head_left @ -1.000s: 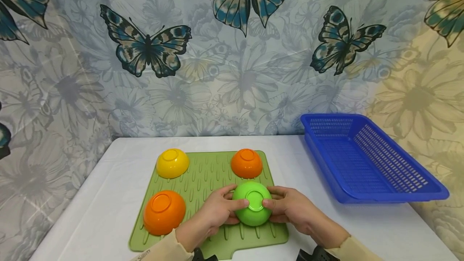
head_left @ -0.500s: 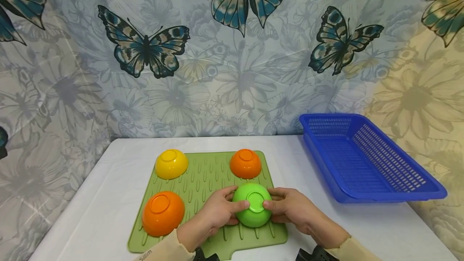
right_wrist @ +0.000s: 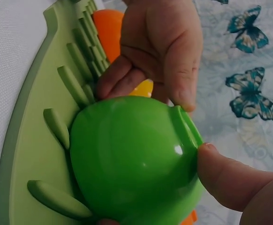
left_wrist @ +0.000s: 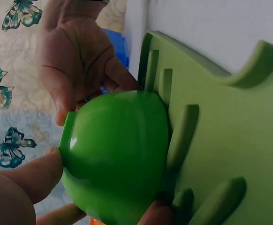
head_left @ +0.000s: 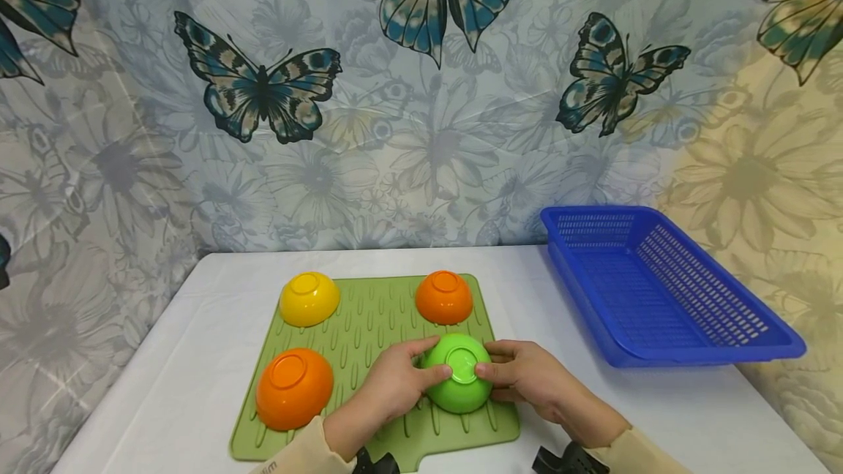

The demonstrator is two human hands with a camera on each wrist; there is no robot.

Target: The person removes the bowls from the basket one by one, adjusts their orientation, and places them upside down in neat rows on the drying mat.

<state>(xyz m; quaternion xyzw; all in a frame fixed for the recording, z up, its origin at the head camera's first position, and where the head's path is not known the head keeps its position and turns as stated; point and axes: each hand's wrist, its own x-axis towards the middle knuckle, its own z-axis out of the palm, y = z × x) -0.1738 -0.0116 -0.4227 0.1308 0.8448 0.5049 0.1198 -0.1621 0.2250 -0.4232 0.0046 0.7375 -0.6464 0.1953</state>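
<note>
Presently my left hand [head_left: 388, 386] and right hand [head_left: 527, 379] clasp the inverted green bowl [head_left: 459, 382] from opposite sides at lower centre, thumbs braced on its foot ring for balance.

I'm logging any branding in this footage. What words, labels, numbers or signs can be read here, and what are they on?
Left sleeve cuff: small dark lettering, cut off by the frame edge and too small to read.
Green bowl, orange bowls, yellow bowl, drying mat, blue basket: no text visible.
Butterfly backdrop: pattern only, no writing.
</note>
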